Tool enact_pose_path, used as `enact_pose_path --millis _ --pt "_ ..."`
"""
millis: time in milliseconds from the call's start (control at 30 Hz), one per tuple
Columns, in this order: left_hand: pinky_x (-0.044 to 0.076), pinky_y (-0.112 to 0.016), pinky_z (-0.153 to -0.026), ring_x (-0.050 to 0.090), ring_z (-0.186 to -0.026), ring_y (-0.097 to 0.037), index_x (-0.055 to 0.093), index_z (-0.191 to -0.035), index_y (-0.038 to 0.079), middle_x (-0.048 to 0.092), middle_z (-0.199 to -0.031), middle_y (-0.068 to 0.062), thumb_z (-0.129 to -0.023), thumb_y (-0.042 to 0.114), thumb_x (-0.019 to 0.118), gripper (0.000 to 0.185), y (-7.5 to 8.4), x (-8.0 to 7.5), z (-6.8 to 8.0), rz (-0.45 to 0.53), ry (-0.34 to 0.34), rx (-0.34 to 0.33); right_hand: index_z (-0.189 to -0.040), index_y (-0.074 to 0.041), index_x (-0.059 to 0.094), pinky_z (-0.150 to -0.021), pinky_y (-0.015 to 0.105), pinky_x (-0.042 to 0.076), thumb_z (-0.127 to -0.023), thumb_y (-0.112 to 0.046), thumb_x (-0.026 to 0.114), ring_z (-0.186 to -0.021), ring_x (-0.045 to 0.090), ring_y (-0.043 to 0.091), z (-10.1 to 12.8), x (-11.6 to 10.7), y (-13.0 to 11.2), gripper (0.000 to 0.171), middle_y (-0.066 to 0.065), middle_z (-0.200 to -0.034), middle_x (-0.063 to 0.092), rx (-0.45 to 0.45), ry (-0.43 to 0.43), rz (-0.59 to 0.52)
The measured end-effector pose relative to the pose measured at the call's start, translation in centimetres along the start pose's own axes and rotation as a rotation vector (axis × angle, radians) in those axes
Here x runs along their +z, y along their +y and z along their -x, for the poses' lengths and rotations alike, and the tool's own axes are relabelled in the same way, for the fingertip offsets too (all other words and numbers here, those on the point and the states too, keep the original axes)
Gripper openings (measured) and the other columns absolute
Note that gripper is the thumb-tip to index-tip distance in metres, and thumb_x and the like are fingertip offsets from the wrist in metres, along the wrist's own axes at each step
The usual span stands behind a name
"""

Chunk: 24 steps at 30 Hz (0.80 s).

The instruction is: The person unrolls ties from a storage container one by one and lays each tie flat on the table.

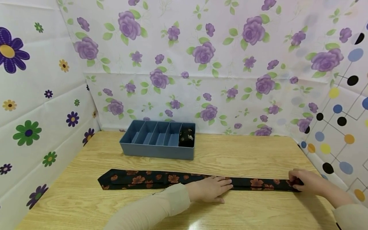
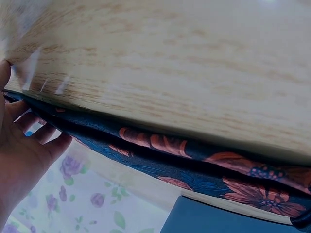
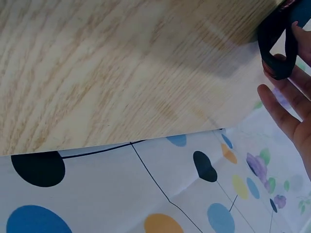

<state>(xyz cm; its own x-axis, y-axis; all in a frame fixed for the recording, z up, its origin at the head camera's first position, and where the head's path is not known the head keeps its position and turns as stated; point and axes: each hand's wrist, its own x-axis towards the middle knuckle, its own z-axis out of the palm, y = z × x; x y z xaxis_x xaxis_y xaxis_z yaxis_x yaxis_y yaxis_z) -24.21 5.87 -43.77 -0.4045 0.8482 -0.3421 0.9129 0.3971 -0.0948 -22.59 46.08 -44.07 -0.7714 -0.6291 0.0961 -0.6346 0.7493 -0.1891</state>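
A dark necktie (image 1: 138,179) with orange flowers lies lengthwise across the table, its wide pointed end at the left. My left hand (image 1: 211,189) rests on the tie near its middle, fingers extended. In the left wrist view, the fingers of that hand (image 2: 24,150) touch the tie's edge. At the right end, my right hand (image 1: 309,182) pinches the tie between thumb and fingers. The right wrist view shows this end bent into a loop (image 3: 291,48) in the fingers. Part of the tie is hidden under the left hand.
Behind the tie stands a blue divided box (image 1: 156,152). A dark rolled cloth (image 1: 187,137) with a light pattern fills its rightmost compartment. Patterned sheets (image 1: 184,64) enclose the wooden table (image 1: 244,153) at the back and both sides.
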Motion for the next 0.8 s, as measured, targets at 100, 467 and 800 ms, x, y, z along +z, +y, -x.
enact_pose_path --millis 100,467,800 --pt "0.023 -0.027 -0.117 0.012 -0.147 -0.011 0.015 -0.153 0.025 0.010 -0.159 0.008 -0.096 0.053 0.034 0.066 -0.1 0.1 0.0 -0.007 0.006 -0.001 -0.076 -0.019 0.050 -0.050 0.018 0.031 -0.066 -0.004 0.081 -0.065 0.036 -0.006 0.0 0.2 0.5 0.036 -0.013 -0.075 0.044 -0.046 0.045 0.063" --pt "0.022 -0.027 -0.118 0.012 -0.147 -0.011 0.014 -0.153 0.025 0.009 -0.159 0.008 -0.096 0.052 0.034 0.066 -0.1 0.2 0.1 0.019 -0.001 0.001 -0.077 -0.017 0.047 -0.049 0.018 0.031 -0.061 -0.006 0.084 -0.063 0.034 -0.005 0.6 1.3 0.7 0.041 -0.010 -0.077 0.040 -0.014 0.083 0.126" --pt "0.021 -0.027 -0.118 0.011 -0.147 -0.011 0.014 -0.153 0.025 0.010 -0.159 0.008 -0.097 0.052 0.033 0.065 -0.3 0.2 0.3 0.021 0.009 0.002 -0.064 -0.017 0.055 -0.046 0.018 0.033 -0.066 0.002 0.078 -0.056 0.040 -0.004 1.2 1.8 0.5 0.030 -0.012 -0.063 0.047 -0.072 0.108 0.192"
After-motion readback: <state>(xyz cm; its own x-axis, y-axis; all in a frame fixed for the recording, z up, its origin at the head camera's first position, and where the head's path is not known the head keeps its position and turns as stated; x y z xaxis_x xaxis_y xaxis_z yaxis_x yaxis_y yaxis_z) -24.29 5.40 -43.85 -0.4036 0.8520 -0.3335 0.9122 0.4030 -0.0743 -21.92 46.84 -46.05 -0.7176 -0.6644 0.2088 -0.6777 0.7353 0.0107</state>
